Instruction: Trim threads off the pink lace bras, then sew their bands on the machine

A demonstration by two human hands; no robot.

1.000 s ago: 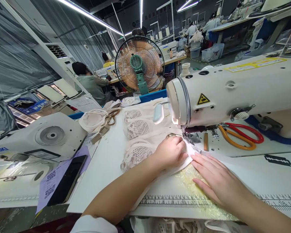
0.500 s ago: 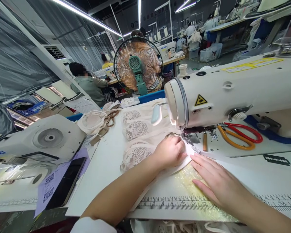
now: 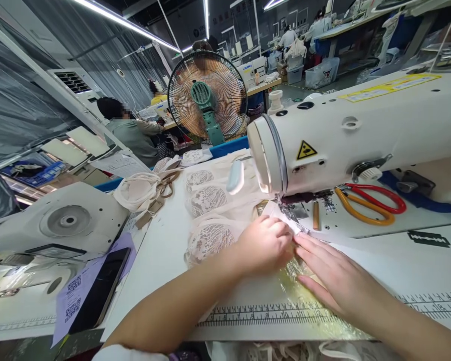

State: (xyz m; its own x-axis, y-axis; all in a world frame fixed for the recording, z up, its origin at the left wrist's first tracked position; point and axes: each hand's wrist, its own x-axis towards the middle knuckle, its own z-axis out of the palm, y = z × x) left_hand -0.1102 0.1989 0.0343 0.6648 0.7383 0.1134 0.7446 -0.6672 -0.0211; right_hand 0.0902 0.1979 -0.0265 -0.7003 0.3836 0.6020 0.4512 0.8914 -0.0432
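My left hand is closed on a piece of white fabric just left of the needle area of a white sewing machine. The fabric's edge stands up in a fold beside the presser foot. Stretched out flat, my right hand has its fingertips at the fabric's near edge, close to my left fingers. Under my right palm lies a shiny, yellowish clear plastic sheet. Lace-patterned cream pieces are laid out in a column to the left of my left hand.
Right of the needle lie orange and red-handled scissors, a small brown stick and a black razor blade. A printed ruler runs along the front edge. Left are a phone and a second machine; a fan stands behind.
My left hand has curled tighter, and the fabric at the presser foot is now folded up. My right hand has hardly moved. The whole view has shifted slightly.
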